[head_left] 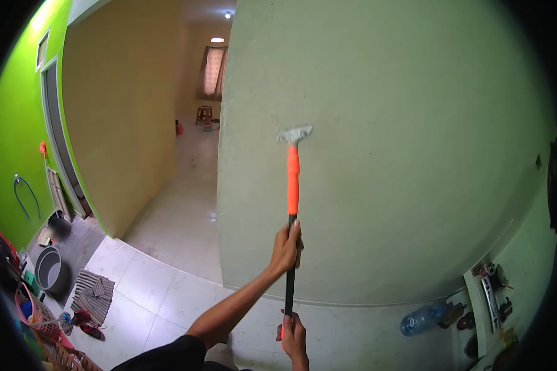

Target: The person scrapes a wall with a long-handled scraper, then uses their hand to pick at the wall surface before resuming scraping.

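A long-handled scraper (293,179) rises upright before me, its grip part orange and part black. My left hand (284,248) is wrapped around the black shaft just below the orange section. Lower down, my right hand (294,335) closes on the bottom end of the handle. The scraper's grey metal head (295,133) overlaps the pale green wall (384,185) in this view, close to a rough, scuffed patch of paint.
To the left, a passage with a tiled floor (167,229) leads to a stool (204,115). A grey tub (51,270), striped mat (93,295) and pink basket (41,315) lie at lower left. A blue water jug (422,319) lies at lower right beside a shelf (479,309).
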The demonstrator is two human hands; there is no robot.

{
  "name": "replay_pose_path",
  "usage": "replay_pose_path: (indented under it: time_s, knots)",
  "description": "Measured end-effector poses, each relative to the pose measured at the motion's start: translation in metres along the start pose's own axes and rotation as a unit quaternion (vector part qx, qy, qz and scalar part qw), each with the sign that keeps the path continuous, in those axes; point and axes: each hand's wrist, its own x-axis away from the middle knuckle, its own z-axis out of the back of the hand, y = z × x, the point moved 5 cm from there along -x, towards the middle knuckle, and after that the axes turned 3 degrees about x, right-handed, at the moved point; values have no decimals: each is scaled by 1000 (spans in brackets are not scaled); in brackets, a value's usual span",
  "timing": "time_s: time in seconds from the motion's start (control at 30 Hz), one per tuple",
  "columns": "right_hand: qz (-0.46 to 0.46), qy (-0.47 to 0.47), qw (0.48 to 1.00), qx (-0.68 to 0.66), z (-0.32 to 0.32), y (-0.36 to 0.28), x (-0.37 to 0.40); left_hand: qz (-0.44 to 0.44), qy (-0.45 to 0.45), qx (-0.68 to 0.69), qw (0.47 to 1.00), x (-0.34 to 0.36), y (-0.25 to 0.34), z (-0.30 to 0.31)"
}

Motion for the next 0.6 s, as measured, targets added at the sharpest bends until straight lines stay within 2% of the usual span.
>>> replay_pose_path:
  time_s: [0.03,0.13,0.17,0.27,0.33,0.37,0.47,0.5,0.53,0.6]
  knots:
    - [-19,-5,1000,-8,-1,1,11,20,6,9,1000,21,-13,1]
    - [29,-3,999,-35,-8,-9,22,90,-29,39,995,72,-40,5]
    - [64,39,991,113,1,-19,19,85,-40,49,994,82,-45,9]
    - [74,57,996,-2,2,-43,-1,111,-45,47,992,101,-43,26]
    - [128,47,991,10,4,-68,-17,133,-35,42,990,115,-45,26]
    - [160,44,986,14,3,-80,-24,133,-30,37,990,120,-46,26]
    - [147,7,989,21,-4,-102,-38,126,-13,46,991,121,-48,28]
    - [163,5,986,-20,-5,-110,-40,119,-13,38,992,121,-45,29]
    - [100,-26,994,-38,-8,-102,-44,110,-12,33,993,118,-42,30]
    - [196,11,980,12,-13,-90,-56,79,-5,31,996,116,-40,29]
